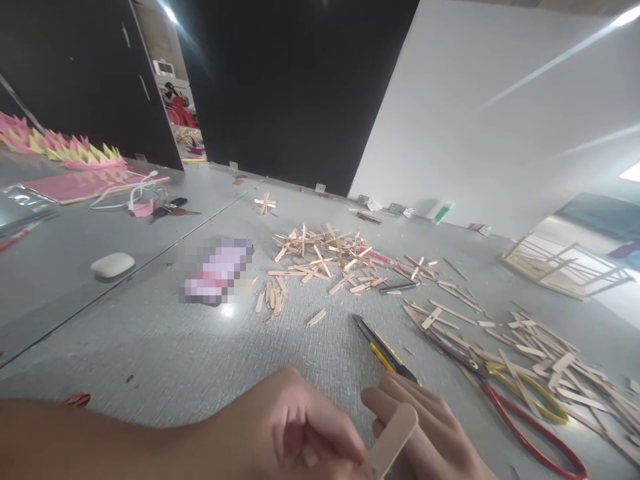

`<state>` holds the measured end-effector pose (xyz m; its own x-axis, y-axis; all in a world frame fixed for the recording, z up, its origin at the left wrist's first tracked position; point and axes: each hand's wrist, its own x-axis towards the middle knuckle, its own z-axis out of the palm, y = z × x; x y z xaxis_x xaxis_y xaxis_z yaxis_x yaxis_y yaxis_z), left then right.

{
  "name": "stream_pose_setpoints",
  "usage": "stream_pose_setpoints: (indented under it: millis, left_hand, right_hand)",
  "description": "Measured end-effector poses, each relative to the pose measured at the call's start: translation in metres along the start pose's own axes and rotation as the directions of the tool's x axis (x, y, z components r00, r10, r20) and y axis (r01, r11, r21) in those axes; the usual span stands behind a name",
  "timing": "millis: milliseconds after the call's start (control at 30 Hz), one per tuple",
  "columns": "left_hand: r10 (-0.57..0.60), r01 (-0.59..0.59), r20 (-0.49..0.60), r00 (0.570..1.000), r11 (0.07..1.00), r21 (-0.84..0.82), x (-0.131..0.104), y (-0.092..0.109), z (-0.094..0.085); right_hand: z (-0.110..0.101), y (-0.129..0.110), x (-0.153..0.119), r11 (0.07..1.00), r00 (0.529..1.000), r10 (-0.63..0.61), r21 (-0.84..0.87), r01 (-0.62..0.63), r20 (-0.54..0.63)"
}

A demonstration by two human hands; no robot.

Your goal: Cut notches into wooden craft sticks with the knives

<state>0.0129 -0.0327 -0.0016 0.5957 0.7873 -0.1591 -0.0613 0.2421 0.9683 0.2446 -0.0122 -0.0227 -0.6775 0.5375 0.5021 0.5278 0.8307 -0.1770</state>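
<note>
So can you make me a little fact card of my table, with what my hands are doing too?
Left hand: pinching a flat stick
Right hand: behind that stick, grip unclear
Knife: black and yellow, just past the right hand
Middle: small sticks, many crossed like stars
Right side: long scissors, one red handle, one yellow, among wood strips
Left side: smooth white thing
Far left: spiky pink and yellow paper

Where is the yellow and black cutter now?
In the head view, the cutter lies on the table, a little right of centre, just beyond the right hand and left of the scissors.
</note>
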Motion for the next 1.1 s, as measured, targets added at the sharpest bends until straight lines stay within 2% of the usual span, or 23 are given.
stream_pose_setpoints:
  millis: [33,67,100,167,200,267,300,367,500,567,667,733,767,833,900,1100]
  left_hand:
    - [0.014,-0.014,-0.006,1.0,0.999,0.039,-0.001,0.002,0.0]
    - [0.001,-0.006,0.054,0.999,0.996,0.093,-0.002,0.004,0.0]
    - [-0.006,-0.003,0.058,0.998,0.988,0.155,-0.003,0.007,-0.001]
    - [0.076,-0.051,-0.1,0.992,0.97,0.236,-0.003,0.015,-0.003]
    - [0.081,-0.051,-0.105,0.991,0.962,0.269,-0.003,0.02,-0.004]
    - [0.032,-0.014,-0.047,0.998,0.94,0.34,-0.003,0.029,-0.007]
    - [0.011,-0.024,0.04,0.999,0.935,0.353,-0.002,0.032,-0.008]
    - [0.003,-0.01,0.019,1.0,0.911,0.413,0.0,0.038,-0.013]
    - [-0.074,0.024,0.122,0.99,0.93,0.367,-0.001,0.037,-0.017]
    - [-0.066,0.013,0.145,0.987,0.94,0.342,-0.002,0.03,-0.016]
    - [0.072,-0.072,0.014,0.997,0.937,0.341,-0.003,0.018,-0.011]
    - [0.207,-0.131,-0.18,0.962,0.923,0.362,-0.002,0.014,-0.008]
    - [0.243,-0.138,-0.239,0.94,0.913,0.385,0.0,0.013,-0.007]
    - [0.274,-0.145,-0.261,0.926,0.894,0.425,0.002,0.014,-0.008]
    - [0.275,-0.148,-0.238,0.932,0.885,0.441,0.004,0.016,-0.01]
    - [0.225,-0.142,-0.218,0.95,0.929,0.341,0.007,0.014,-0.015]
  right_hand:
    - [0.0,0.001,0.0,1.0,1.0,-0.002,0.009,0.002,-0.013]
    - [0.001,0.003,0.0,1.0,1.0,-0.009,0.024,0.01,-0.029]
    - [0.001,0.004,0.001,0.999,0.999,-0.019,0.039,0.021,-0.044]
    - [0.001,0.007,0.002,0.998,0.998,-0.033,0.059,0.036,-0.05]
    - [0.001,0.007,0.003,0.997,0.999,-0.035,0.067,0.037,-0.041]
    - [0.0,0.008,0.004,0.996,0.999,-0.037,0.078,0.038,-0.025]
    - [0.0,0.008,0.004,0.996,0.999,-0.036,0.081,0.037,-0.021]
    - [0.0,0.007,0.004,0.996,0.999,-0.045,0.073,0.047,-0.023]
    - [0.002,0.008,0.005,0.995,0.997,-0.069,0.067,0.071,-0.037]
    - [0.004,0.009,0.004,0.995,0.998,-0.064,0.08,0.066,-0.03]
    - [0.008,0.008,0.002,0.994,0.996,-0.061,0.081,0.067,-0.069]
    - [0.01,0.007,0.001,0.996,0.996,-0.033,0.082,0.04,-0.086]
    - [0.011,0.006,0.001,0.997,0.996,-0.012,0.076,0.02,-0.094]
    - [0.012,0.005,0.0,0.998,0.993,0.029,0.053,-0.023,-0.116]
    - [0.013,0.005,-0.001,0.999,0.988,0.049,0.028,-0.045,-0.146]
    - [0.016,0.011,-0.008,0.998,0.994,0.055,0.032,-0.053,-0.089]
